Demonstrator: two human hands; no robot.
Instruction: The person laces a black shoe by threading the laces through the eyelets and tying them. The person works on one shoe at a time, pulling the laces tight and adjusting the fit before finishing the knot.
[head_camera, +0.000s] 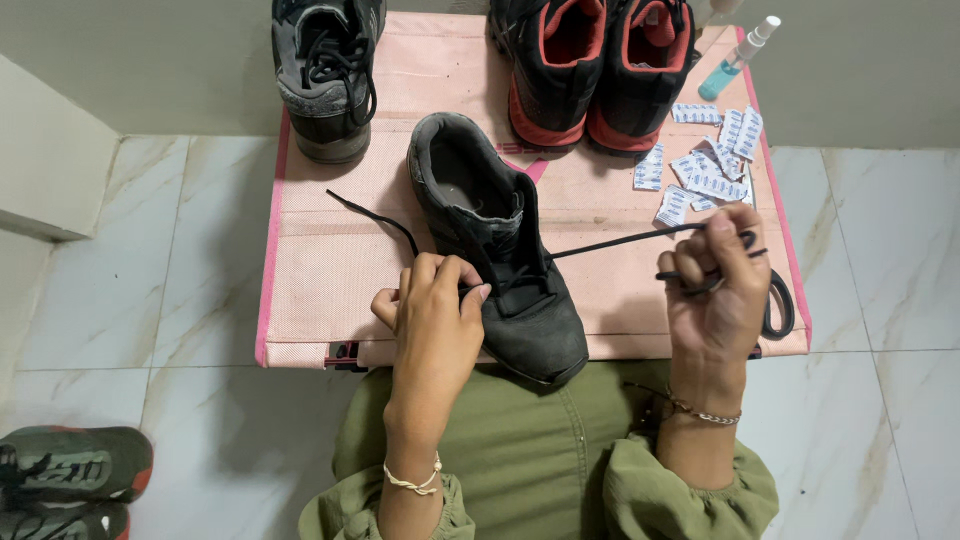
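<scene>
- Left hand (435, 310) pinches a black lace (610, 240) at a dark shoe (495, 250) on a pink mat (320, 260).
- Right hand (715, 285), to the right, grips the lace's looped end.

Olive-green garment with gathered, elasticated cuffs at both wrists and a line of stitching down the front. Left hand (435, 315): pale cord bracelet. Right hand (712, 290): thin metal chain bracelet.

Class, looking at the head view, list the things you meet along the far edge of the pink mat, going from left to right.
Grey shoe with black laces → pair of black and red shoes → scattered white sachets → small spray bottle of blue liquid, all on the pink mat.
</scene>
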